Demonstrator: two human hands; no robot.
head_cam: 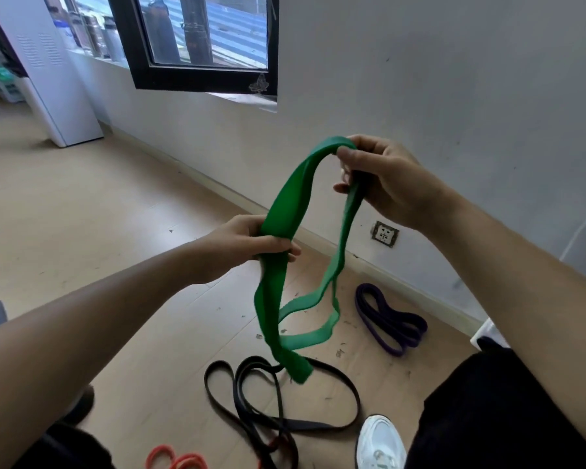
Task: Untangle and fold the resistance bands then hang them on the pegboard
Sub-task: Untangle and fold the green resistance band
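Observation:
A wide green resistance band hangs in the air between both hands. My right hand pinches its top loop, higher up and near the wall. My left hand grips the band lower down, fingers curled round its doubled part. The rest of the band dangles in twisted loops down to just above the floor. On the wooden floor lie a black band in tangled loops, a purple band coiled near the wall, and an orange-red band at the bottom edge. No pegboard is in view.
A white wall with a socket runs along the right. A dark-framed window sits at the upper left, and a white cabinet stands beyond it. My white shoe and dark trouser leg are at the bottom right.

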